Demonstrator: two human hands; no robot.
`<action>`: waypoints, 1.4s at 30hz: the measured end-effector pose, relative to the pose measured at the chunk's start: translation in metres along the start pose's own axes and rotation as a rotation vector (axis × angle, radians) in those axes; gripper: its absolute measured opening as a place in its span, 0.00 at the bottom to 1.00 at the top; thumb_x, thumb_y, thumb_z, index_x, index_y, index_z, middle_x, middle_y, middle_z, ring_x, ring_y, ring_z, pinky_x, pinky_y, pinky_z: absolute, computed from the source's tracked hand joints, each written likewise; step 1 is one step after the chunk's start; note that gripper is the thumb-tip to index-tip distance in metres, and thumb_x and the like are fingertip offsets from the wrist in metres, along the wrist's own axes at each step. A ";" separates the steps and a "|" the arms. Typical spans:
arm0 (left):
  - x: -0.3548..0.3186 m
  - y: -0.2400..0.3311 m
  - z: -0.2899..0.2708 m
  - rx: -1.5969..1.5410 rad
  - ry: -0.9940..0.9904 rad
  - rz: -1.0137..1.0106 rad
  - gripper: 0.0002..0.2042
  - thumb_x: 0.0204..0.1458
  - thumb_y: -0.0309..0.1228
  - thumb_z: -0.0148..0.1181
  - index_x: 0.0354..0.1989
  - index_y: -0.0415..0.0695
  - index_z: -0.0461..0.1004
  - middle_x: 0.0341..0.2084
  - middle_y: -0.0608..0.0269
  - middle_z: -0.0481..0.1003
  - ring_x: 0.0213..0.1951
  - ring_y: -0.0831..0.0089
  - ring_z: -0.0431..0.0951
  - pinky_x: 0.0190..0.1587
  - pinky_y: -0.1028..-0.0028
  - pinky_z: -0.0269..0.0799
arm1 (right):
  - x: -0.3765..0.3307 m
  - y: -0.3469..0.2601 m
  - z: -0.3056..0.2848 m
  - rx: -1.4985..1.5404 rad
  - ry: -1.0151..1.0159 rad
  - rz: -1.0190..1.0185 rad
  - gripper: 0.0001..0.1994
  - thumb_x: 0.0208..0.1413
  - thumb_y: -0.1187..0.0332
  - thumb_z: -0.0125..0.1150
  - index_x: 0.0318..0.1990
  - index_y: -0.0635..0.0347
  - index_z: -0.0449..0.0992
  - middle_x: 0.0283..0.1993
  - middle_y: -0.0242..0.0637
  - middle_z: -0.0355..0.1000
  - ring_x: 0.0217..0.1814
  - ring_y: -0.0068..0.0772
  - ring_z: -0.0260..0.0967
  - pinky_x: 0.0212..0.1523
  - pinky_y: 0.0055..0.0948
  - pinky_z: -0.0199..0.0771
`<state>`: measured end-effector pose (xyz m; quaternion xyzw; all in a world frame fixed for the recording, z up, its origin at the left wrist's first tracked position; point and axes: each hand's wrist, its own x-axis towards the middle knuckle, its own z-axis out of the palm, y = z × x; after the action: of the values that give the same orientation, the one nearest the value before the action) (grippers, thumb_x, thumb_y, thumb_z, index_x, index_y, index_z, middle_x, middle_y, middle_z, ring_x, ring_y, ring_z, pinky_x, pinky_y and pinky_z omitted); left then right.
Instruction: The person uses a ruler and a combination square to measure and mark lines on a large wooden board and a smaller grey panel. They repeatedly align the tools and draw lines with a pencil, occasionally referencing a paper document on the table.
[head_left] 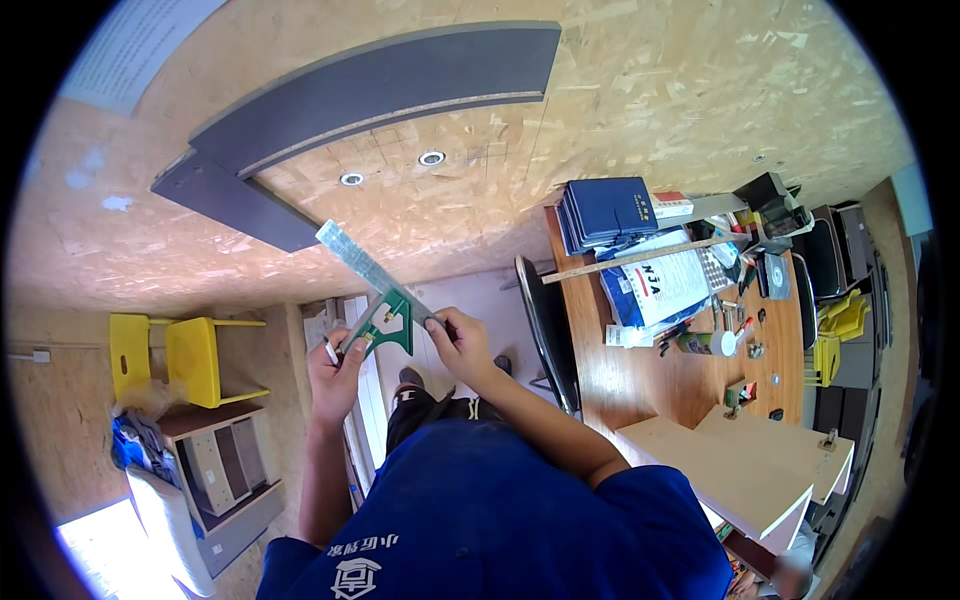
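Observation:
A combination square (pixel 393 318), with a green head and a steel blade, is held between both hands in front of my body. My left hand (pixel 338 372) is closed on the green head. A thin white stick, perhaps a pencil or marker (pixel 331 352), also pokes out between its fingers. My right hand (pixel 462 345) pinches the near end of the blade. The blade points up and left, and its far tip appears beside the lower end of a dark grey panel (pixel 240 205). Whether they touch, I cannot tell. A longer grey panel (pixel 390 85) joins that one at a corner.
Two round metal-rimmed fittings (pixel 432 158) sit in the chipboard wall (pixel 640 110). At right, a wooden table (pixel 640 385) carries blue folders (pixel 610 210), a white-and-blue bag (pixel 660 285) and several tools. A black chair (pixel 545 330) stands at its edge. Yellow stools (pixel 192 360) are at left.

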<state>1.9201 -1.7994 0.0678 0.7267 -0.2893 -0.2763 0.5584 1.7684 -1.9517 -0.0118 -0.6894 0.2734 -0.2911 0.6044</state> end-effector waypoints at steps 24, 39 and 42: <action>0.118 -0.004 0.009 -0.091 -0.231 0.460 0.12 0.45 0.28 0.70 0.29 0.39 0.70 0.23 0.57 0.74 0.24 0.72 0.78 0.27 0.74 0.74 | 0.075 0.005 0.096 0.417 -0.001 -0.059 0.34 0.54 0.70 0.67 0.66 0.66 0.57 0.59 0.39 0.65 0.58 0.29 0.66 0.57 0.29 0.69; 0.101 -0.077 -0.062 -0.132 -0.324 -0.014 0.08 0.56 0.30 0.64 0.38 0.37 0.76 0.23 0.74 0.71 0.18 0.93 0.59 0.19 0.84 0.54 | 0.075 -0.014 0.116 0.895 0.121 0.032 0.21 0.58 0.76 0.57 0.59 0.65 0.65 0.50 0.40 0.73 0.50 0.46 0.75 0.56 0.46 0.74; 0.099 -0.094 -0.050 -0.093 -0.405 0.005 0.08 0.56 0.30 0.63 0.36 0.37 0.77 0.21 0.73 0.73 0.22 0.88 0.65 0.24 0.81 0.61 | 0.082 -0.028 0.109 0.866 0.125 0.000 0.17 0.59 0.73 0.58 0.56 0.66 0.67 0.47 0.41 0.73 0.51 0.38 0.75 0.52 0.35 0.76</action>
<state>2.0342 -1.8195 -0.0201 0.6291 -0.3846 -0.4283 0.5224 1.9049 -1.9343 0.0106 -0.3535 0.1619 -0.4200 0.8200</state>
